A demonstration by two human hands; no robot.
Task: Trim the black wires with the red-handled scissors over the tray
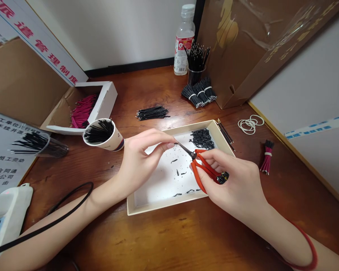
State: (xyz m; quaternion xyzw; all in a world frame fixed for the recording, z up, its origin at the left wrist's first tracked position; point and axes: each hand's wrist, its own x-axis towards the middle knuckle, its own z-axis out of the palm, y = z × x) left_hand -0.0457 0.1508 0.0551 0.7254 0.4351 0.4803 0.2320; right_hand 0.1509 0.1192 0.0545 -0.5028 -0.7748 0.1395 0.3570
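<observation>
My right hand (234, 184) grips a pair of red-handled scissors (200, 173) over a shallow cream tray (142, 209). Their narrow dark blades point up and left toward my left hand (147, 158). There, thumb and index finger are pinched together at the blade tips, and whatever lies between them is too small to make out. A bundle of black wires with shiny ends (222, 177) shows beneath my right palm; whether that hand holds it is unclear. Inside the tray is a pile of short black pieces (202, 139), with several loose scraps scattered nearer.
Black wires lie behind the tray (152, 113). A paper cup (107, 145) of black wires and a white box (109, 96) of pink wires stand left. Banded black bundles (199, 93), a bottle (183, 45), rubber bands (250, 124) and a pink bundle (267, 160) are right.
</observation>
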